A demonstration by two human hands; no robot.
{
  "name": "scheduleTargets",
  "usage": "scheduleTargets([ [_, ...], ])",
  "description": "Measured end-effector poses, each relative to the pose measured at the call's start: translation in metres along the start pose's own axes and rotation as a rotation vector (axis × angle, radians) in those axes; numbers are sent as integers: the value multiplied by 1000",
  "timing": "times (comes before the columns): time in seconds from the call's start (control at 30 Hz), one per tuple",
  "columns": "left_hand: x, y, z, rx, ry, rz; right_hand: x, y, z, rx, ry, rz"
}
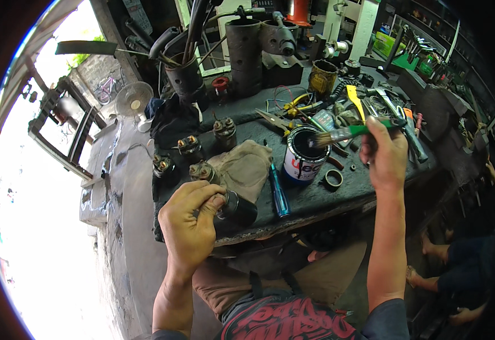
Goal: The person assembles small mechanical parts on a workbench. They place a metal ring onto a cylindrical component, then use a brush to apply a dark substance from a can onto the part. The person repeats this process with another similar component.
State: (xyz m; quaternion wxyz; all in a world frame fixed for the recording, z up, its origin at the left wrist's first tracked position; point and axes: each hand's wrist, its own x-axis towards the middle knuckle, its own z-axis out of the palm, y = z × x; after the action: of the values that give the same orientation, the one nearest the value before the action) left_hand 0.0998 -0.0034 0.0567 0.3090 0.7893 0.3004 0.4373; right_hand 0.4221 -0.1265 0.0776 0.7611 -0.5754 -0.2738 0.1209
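Plainly, the hands are apart. At lower left of centre, the left hand (193,224) pinches a black metal cylinder (243,209) by one end, near the front edge of the dark, worn bench (366,190). Right of centre, the right hand (386,150) is closed around a green-handled paintbrush (342,135), bristles over the mouth of a white, paint-streaked can (304,167). A blue-handled screwdriver (279,195) lies between cylinder and can; bare bench opens right of the small metal ring (333,187).
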Motion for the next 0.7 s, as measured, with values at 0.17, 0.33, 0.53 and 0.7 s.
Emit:
scheduleTargets([
  [0.17, -1, -4, -4, -31, 4, -41, -11, 9, -38, 151, 153, 113],
  [0.33, -5, -2, -1, -60, 12, -26, -63, 6, -31, 503, 144, 300],
  [0.53, -17, 3, 6, -54, 50, -12, -143, 24, 14, 556, 9, 456],
  [0.7, -28, 7, 8, -66, 61, -56, -166, 33, 30, 570, -28, 446],
])
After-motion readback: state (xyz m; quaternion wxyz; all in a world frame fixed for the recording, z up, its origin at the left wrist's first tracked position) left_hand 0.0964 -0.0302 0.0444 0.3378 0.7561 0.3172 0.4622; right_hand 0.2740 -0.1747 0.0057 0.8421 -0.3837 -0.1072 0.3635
